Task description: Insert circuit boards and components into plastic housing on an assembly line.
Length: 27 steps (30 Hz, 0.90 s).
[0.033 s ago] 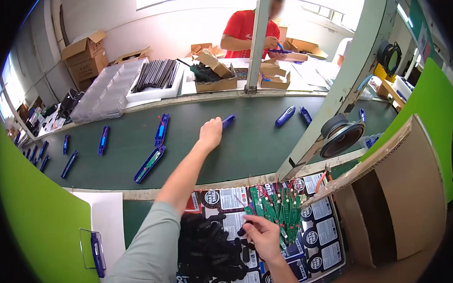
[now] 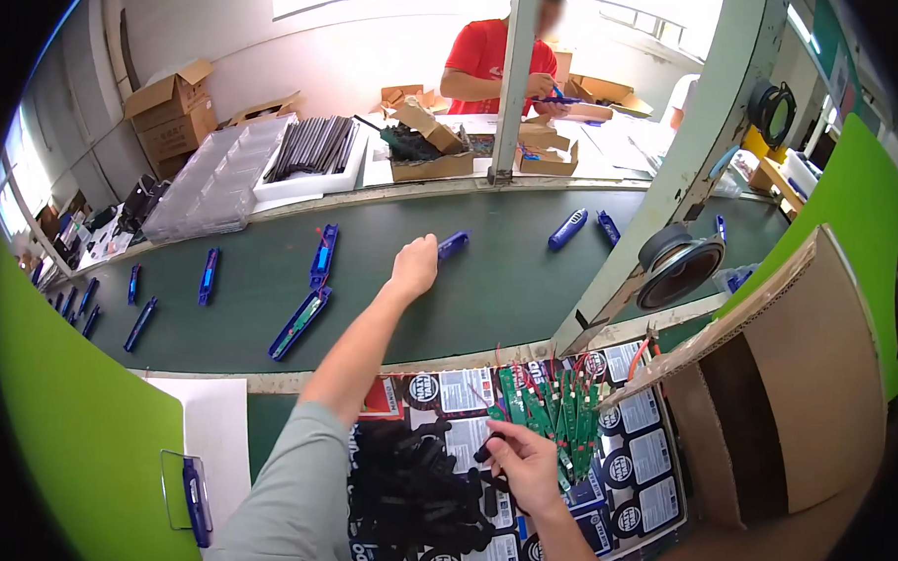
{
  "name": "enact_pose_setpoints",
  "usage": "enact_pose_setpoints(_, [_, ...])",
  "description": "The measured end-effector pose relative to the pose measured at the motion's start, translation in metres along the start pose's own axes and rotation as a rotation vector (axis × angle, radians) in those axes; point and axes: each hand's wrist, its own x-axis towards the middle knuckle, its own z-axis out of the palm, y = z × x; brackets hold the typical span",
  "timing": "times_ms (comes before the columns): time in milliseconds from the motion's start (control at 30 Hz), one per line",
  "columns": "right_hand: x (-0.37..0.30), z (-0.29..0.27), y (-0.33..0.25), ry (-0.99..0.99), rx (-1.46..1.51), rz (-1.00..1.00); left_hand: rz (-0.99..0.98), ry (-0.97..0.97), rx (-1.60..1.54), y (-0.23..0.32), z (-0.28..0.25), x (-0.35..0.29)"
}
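Observation:
My left arm reaches out over the green belt, and my left hand (image 2: 413,267) is closed at the near end of a blue plastic casing (image 2: 454,244). Its fingertips are partly hidden behind the hand. Close to me, my right hand (image 2: 528,467) pinches a small black part (image 2: 488,447) between thumb and fingers. Below and left of that hand lies a heap of black parts (image 2: 412,487). Green circuit boards (image 2: 563,423) with red wires are piled just beyond it.
Open blue casings (image 2: 300,323) lie along the green belt (image 2: 388,328). A metal post with a speaker (image 2: 679,267) and a cardboard box (image 2: 791,391) stand right. A blue-handled tool (image 2: 196,504) lies left. Across the belt, a person in red (image 2: 476,64) handles a blue piece.
The view has shifted slightly. My left hand sits a little further left against the blue casing. My right hand keeps its pinch on the black part.

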Motion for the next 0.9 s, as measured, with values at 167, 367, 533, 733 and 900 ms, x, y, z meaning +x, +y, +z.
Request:
enact_pose_setpoints(167, [0.006, -0.006, -0.006, 0.036, -0.049, -0.090, -0.090, -0.279, -0.934, 0.017, -0.057, -0.105])
enact_pose_setpoints(367, [0.004, 0.009, -0.041, 0.180, -0.111, -0.328, -0.129, -0.285, -1.418, 0.088, -0.117, -0.230])
enact_pose_setpoints(533, [0.001, 0.042, -0.068, 0.364, -0.677, -0.639, -0.080, -0.341, -1.378, 0.098, -0.113, -0.259])
enact_pose_setpoints(733, [0.004, 0.048, -0.053, 0.490, -0.920, -0.757, -0.092, -0.389, -1.433, 0.109, -0.122, -0.264])
enact_pose_setpoints(900, [-0.004, 0.056, -0.052, 0.570, -0.837, -0.681, 0.058, -0.048, -1.087, 0.113, -0.113, -0.267])
